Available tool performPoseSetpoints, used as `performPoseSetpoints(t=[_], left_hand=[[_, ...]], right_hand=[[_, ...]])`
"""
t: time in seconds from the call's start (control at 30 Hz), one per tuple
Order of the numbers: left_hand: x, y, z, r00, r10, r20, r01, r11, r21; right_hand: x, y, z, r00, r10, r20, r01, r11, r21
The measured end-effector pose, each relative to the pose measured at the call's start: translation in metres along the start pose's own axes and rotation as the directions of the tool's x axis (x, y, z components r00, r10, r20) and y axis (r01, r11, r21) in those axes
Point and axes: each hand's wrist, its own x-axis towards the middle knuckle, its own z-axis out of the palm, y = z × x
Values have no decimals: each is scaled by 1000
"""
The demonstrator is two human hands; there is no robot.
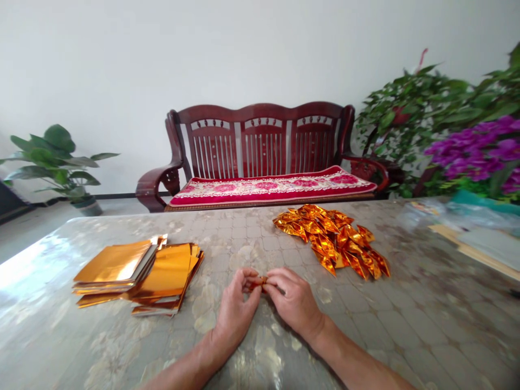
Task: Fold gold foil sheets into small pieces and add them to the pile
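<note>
Between my two hands, near the middle of the table, is a small piece of gold foil paper (264, 280), mostly covered by my fingers. My left hand (239, 302) pinches its left side with thumb and fingers. From the other side my right hand (296, 302) grips it the same way. Off to the left lie stacks of flat gold foil sheets (166, 268), some slightly fanned. Beyond my right hand is a heap of folded gold foil pieces (331, 238) with pointed ends.
A patterned, glossy cover lies over the table (227, 357). Plastic bags (479, 214) and a pale board-like item (479, 252) lie at the right edge. Behind the table stands a dark wooden bench (264, 146), with a potted plant (60, 162) to the left and purple flowers (479, 149) at right.
</note>
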Motion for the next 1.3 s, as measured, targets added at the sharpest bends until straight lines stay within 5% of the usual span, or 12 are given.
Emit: performPoseSetpoints(t=[0.8,1.3], left_hand=[[-4,3,1,997,65,36,-67,997,33],[16,-8,-8,986,-166,15,166,971,-173]], right_hand=[[3,-10,-2,999,26,19,-21,978,-209],[2,14,-16,983,-89,158,100,993,-62]])
